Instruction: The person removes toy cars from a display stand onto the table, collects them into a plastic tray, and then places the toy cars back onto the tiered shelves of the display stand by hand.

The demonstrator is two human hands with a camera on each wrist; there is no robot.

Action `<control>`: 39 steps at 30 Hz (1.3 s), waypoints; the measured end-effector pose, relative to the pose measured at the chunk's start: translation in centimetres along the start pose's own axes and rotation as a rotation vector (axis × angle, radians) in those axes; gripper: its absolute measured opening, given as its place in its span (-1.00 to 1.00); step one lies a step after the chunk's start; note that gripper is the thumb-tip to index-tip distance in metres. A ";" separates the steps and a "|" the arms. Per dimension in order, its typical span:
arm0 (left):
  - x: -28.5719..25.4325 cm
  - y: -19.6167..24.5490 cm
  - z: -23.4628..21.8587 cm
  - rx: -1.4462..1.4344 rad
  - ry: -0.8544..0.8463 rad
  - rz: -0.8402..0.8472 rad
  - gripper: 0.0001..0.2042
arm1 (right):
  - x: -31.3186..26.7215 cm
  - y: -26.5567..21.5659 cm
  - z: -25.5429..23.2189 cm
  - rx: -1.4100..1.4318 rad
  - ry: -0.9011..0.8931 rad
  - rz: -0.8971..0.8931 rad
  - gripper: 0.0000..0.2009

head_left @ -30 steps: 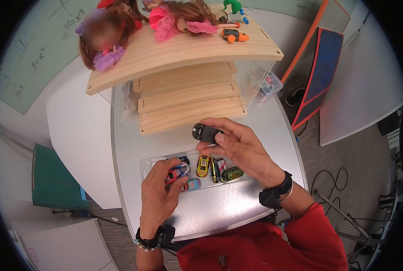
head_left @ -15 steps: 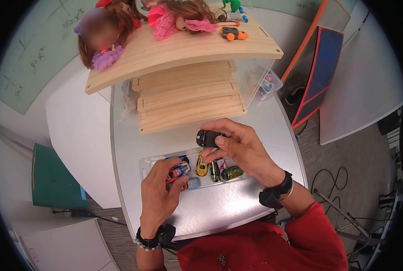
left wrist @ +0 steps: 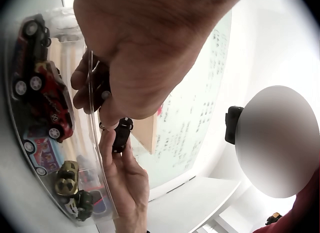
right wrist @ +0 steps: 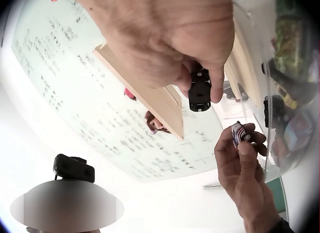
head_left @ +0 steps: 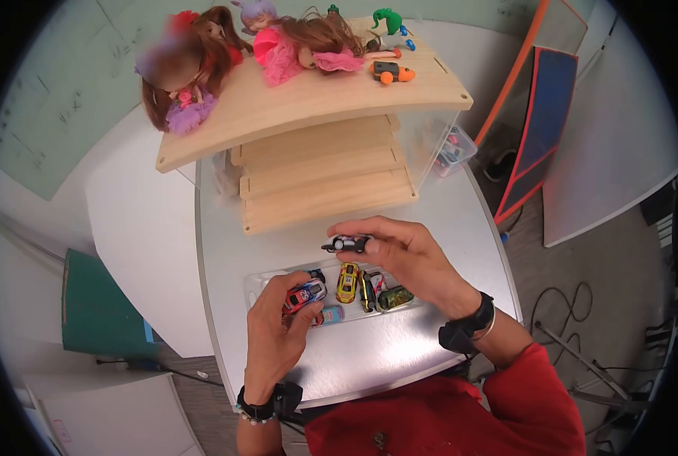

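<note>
In the head view my left hand grips a red, white and blue toy race car over the left end of a clear plastic tray. My right hand pinches another toy car between thumb and fingers, above the tray's far edge. Its whitish side and wheels show in the head view, its black underside in the right wrist view. In the tray lie a yellow race car, a black and gold car, a green car and a light blue toy vehicle.
Behind the tray stands a wooden shelf unit with clear side panels. Dolls, a green toy figure and an orange and grey toy vehicle are on its top board. A clear bin of small things stands at its right.
My right hand has turned its car so that the side shows instead of the black underside, and lowered it slightly. My left hand keeps hold of its car; the head view has shifted a little.
</note>
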State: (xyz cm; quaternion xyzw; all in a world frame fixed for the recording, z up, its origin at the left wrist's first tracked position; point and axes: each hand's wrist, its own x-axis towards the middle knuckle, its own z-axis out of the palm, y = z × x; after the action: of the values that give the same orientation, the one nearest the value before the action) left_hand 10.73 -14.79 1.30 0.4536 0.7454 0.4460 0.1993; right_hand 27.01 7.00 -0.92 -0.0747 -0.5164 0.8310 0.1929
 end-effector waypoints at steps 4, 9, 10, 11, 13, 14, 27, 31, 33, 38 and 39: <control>0.2 -0.3 -0.2 -0.251 -0.054 -0.073 -0.63 | -0.4 -0.6 0.6 -0.200 -0.085 -0.067 -0.50; 0.6 -0.8 0.9 -0.449 -0.124 -0.083 -0.55 | -0.5 0.0 1.3 -0.158 -0.149 -0.016 -0.45; 0.6 -0.8 0.9 -0.446 -0.122 -0.080 -0.55 | -0.5 0.1 1.3 -0.158 -0.152 -0.020 -0.45; 0.7 -0.7 1.0 -0.442 -0.123 -0.084 -0.55 | -0.5 0.1 1.2 -0.235 -0.127 -0.039 -0.45; 0.9 -0.1 0.9 -0.436 -0.122 -0.083 -0.55 | -0.4 -0.3 1.3 -0.313 -0.102 -0.063 -0.45; 0.9 0.9 0.5 -0.425 -0.115 -0.141 -0.57 | -0.5 -1.0 1.5 -0.443 -0.086 -0.075 -0.46; 11.2 2.5 -3.2 0.008 0.129 0.158 -0.65 | 6.2 -7.5 -1.5 -0.988 0.101 -0.239 -0.46; 15.2 1.1 -3.1 0.128 0.150 0.184 -0.67 | 9.5 -6.9 -3.2 -1.115 0.139 -0.259 -0.58; 17.0 -0.3 -3.1 0.226 0.183 0.215 -0.68 | 10.8 -6.1 -4.0 -1.195 0.160 -0.264 -0.60; 20.1 -5.0 -2.5 0.664 0.311 0.496 -0.82 | 13.6 -3.6 -6.7 -1.452 0.170 -0.335 -0.75; 20.5 -5.8 -2.4 0.662 0.305 0.494 -0.82 | 14.1 -2.8 -7.2 -1.450 0.172 -0.328 -0.75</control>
State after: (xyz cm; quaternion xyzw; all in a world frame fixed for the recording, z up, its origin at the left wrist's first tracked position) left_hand -4.26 0.41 -0.16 0.5866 0.7383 0.2791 -0.1815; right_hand 17.10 19.69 -0.64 -0.1698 -0.9223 0.2340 0.2566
